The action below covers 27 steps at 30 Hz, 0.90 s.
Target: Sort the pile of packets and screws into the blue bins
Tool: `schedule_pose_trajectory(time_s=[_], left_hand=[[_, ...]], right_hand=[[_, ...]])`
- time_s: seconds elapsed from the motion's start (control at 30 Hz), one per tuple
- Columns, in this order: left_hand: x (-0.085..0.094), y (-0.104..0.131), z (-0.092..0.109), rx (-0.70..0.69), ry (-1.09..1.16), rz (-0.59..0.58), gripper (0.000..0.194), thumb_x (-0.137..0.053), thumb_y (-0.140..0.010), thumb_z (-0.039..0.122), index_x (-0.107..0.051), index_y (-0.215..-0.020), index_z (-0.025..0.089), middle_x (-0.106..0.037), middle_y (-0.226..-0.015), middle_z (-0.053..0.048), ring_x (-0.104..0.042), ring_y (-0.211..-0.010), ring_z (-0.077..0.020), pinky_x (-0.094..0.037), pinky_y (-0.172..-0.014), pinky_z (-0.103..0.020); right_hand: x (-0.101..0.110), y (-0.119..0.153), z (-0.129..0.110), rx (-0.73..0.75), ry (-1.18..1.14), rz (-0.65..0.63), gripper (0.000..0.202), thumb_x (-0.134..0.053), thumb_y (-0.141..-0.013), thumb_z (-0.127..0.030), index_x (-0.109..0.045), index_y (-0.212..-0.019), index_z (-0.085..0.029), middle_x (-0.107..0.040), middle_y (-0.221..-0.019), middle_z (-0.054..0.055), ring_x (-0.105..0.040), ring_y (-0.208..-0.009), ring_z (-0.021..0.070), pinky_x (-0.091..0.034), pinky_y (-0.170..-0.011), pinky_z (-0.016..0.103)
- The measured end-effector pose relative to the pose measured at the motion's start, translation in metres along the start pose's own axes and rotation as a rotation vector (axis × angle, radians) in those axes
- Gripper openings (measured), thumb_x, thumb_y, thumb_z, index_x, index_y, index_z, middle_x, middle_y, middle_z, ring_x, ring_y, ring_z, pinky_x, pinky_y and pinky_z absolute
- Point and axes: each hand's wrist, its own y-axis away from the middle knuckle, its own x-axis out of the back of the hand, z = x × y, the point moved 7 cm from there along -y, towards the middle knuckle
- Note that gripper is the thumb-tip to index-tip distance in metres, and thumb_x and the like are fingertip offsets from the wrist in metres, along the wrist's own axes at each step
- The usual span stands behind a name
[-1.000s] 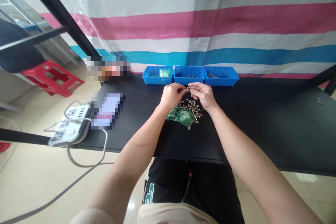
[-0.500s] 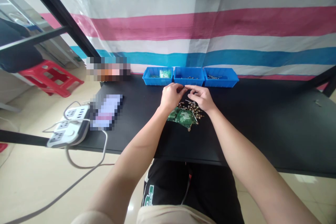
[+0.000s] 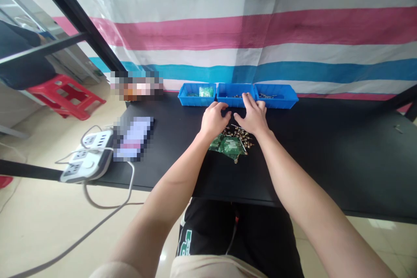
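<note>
So nearest is a lap in black trousers, then the front edge of a black desk. Past that there's a little heap: green packets lying flat, with a bunch of small metal parts right up against their far side and one stray poking out at the near corner. The left hand is just beyond, thumb and index curled with a small gap and nothing visible between them; can't tell what's tucked behind the other fingers. The right hand reaches over the front rim of the middle blue bin, fingers stretched out, thumb spread well away, and I can't make out anything in its grip. Honestly, the risk I'd worry about is the right wrist: it's so close to the heap that a careless pull back could scatter parts. Also, the left bin and right bin sit right beside the middle one, so sloppy aim could land a part in the wrong one.
</note>
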Motion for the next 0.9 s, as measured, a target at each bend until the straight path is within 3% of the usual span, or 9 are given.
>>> schedule_pose_trajectory(time_s=[0.43, 0.53, 0.63, 0.73, 0.9], left_hand=[[-0.010, 0.004, 0.003, -0.022, -0.149, -0.140, 0.020, -0.063, -0.088, 0.027, -0.073, -0.103, 0.018, -0.071, -0.102, -0.007, -0.068, -0.088, -0.0204, -0.054, -0.083, -0.032], [-0.011, 0.005, 0.005, -0.039, -0.198, -0.169, 0.021, -0.061, -0.090, 0.028, -0.073, -0.102, 0.017, -0.071, -0.100, -0.008, -0.068, -0.089, -0.0216, -0.054, -0.081, -0.032], [-0.010, 0.006, 0.007, -0.048, -0.240, -0.188, 0.021, -0.059, -0.090, 0.027, -0.073, -0.102, 0.017, -0.070, -0.099, -0.009, -0.068, -0.090, -0.0227, -0.054, -0.079, -0.032], [-0.010, 0.006, 0.006, -0.039, -0.268, -0.204, 0.021, -0.058, -0.090, 0.025, -0.073, -0.102, 0.017, -0.070, -0.099, -0.009, -0.068, -0.089, -0.0230, -0.053, -0.076, -0.032], [-0.012, 0.006, 0.004, -0.027, -0.289, -0.224, 0.020, -0.058, -0.089, 0.022, -0.074, -0.101, 0.017, -0.070, -0.097, -0.009, -0.068, -0.088, -0.0235, -0.053, -0.075, -0.032]], right_hand=[[-0.004, 0.002, -0.004, 0.043, 0.062, 0.014, 0.077, -0.057, -0.085, -0.048, -0.036, -0.153, -0.017, -0.030, -0.162, 0.018, -0.044, -0.120, 0.0412, -0.041, -0.095, 0.059], [0.003, 0.003, -0.012, 0.134, 0.009, 0.068, 0.067, -0.055, -0.087, -0.041, -0.045, -0.146, -0.012, -0.042, -0.153, 0.021, -0.046, -0.122, 0.0388, -0.040, -0.099, 0.056], [0.011, 0.006, -0.022, 0.198, -0.057, 0.079, 0.044, -0.053, -0.089, -0.034, -0.062, -0.126, -0.011, -0.063, -0.124, 0.019, -0.053, -0.115, 0.0334, -0.043, -0.100, 0.048], [0.013, 0.009, -0.026, 0.151, -0.076, -0.040, 0.030, -0.053, -0.089, -0.033, -0.070, -0.108, -0.017, -0.070, -0.102, 0.013, -0.062, -0.098, 0.0280, -0.049, -0.086, 0.039], [0.007, 0.015, -0.026, 0.062, 0.013, -0.269, 0.030, -0.061, -0.085, -0.041, -0.072, -0.107, -0.023, -0.074, -0.107, 0.008, -0.067, -0.092, 0.0260, -0.047, -0.070, 0.033]])
